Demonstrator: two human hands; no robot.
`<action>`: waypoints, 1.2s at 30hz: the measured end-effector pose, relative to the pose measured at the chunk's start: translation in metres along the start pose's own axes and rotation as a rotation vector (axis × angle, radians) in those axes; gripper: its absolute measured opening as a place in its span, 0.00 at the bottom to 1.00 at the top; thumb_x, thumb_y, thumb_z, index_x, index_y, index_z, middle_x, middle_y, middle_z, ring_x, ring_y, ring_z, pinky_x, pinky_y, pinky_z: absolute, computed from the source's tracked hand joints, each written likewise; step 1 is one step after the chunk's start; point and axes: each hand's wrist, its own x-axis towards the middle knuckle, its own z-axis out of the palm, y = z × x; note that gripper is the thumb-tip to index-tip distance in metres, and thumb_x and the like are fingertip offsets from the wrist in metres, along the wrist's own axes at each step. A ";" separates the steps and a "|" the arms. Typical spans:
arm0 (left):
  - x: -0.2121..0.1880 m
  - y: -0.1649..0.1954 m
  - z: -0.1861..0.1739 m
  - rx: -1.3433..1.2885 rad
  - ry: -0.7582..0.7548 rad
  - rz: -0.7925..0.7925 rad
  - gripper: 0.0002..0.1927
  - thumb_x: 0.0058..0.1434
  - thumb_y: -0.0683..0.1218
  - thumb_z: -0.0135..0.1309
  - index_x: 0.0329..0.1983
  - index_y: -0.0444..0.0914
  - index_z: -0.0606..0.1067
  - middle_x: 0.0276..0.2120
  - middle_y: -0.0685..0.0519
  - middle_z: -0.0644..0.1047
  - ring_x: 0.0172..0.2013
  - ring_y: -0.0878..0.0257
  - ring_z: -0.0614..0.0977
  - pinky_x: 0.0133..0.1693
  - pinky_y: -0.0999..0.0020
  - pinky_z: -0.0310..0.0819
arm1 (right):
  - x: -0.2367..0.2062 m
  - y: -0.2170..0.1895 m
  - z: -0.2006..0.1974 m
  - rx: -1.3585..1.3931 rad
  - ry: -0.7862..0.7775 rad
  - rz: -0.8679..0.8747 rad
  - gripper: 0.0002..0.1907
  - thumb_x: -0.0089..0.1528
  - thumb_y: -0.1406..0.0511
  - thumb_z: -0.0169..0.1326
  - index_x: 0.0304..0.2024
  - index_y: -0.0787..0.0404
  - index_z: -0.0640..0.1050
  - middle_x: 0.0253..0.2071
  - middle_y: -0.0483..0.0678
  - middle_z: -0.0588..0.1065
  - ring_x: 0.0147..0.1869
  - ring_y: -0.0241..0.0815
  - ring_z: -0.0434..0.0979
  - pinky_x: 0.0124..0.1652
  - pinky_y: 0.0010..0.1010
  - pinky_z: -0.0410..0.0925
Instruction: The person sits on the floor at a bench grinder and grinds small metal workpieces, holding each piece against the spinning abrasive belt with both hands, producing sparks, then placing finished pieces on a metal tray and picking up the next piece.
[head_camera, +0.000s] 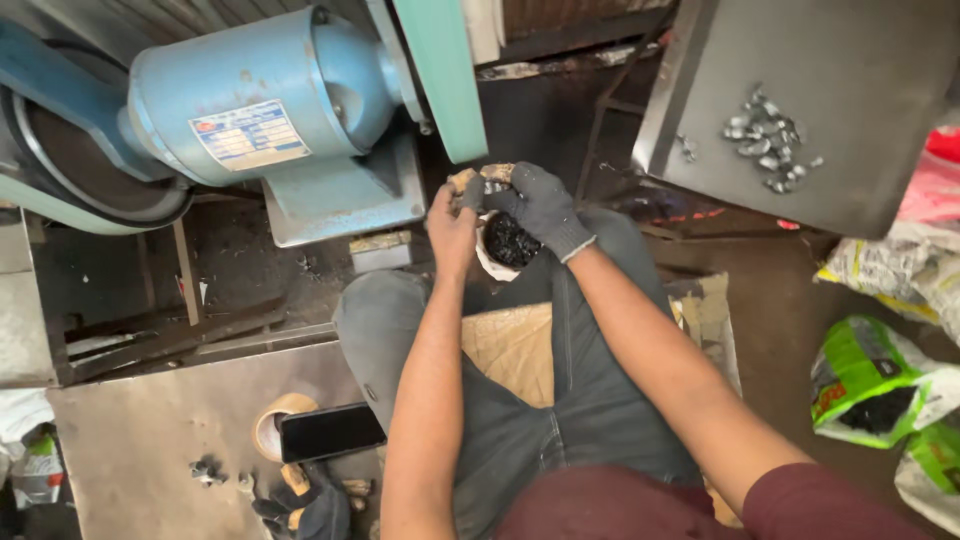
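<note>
Both our hands grip one small tan piece (487, 176) at twelve o'clock: bare left hand (452, 215) pinching, gloved right hand (540, 205) closed over it.

Single head-worn view, looking steeply down, close over lap and floor

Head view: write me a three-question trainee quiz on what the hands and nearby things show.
1. True or false: the right hand wears a dark glove.
2. What lies on the roll of tape? A) a black phone B) a hammer C) a cup
3. Fill in: the small metal parts lie on a grey ____ plate.

Key: 1 true; 2 A, the phone; 3 metal, the plate. The left hand is bare.
</note>
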 end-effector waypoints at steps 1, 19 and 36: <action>-0.002 -0.001 -0.003 0.024 -0.004 -0.065 0.11 0.63 0.36 0.50 0.48 0.30 0.76 0.34 0.51 0.80 0.32 0.69 0.79 0.33 0.72 0.76 | -0.008 -0.003 -0.002 0.025 0.027 0.017 0.17 0.63 0.59 0.63 0.51 0.61 0.81 0.46 0.54 0.80 0.50 0.52 0.81 0.50 0.35 0.71; -0.010 0.000 0.019 -0.860 -0.192 -0.484 0.32 0.68 0.56 0.43 0.71 0.35 0.62 0.70 0.47 0.66 0.70 0.53 0.66 0.69 0.47 0.58 | 0.040 0.024 0.015 0.855 0.163 0.621 0.14 0.66 0.62 0.57 0.48 0.65 0.77 0.41 0.43 0.78 0.43 0.32 0.76 0.43 0.26 0.70; -0.024 0.035 0.044 0.372 -0.281 0.200 0.38 0.42 0.53 0.68 0.57 0.34 0.74 0.51 0.40 0.80 0.52 0.48 0.82 0.55 0.56 0.76 | -0.025 0.008 0.019 -0.068 -0.135 0.470 0.26 0.68 0.51 0.48 0.58 0.64 0.72 0.44 0.59 0.79 0.50 0.56 0.78 0.47 0.44 0.69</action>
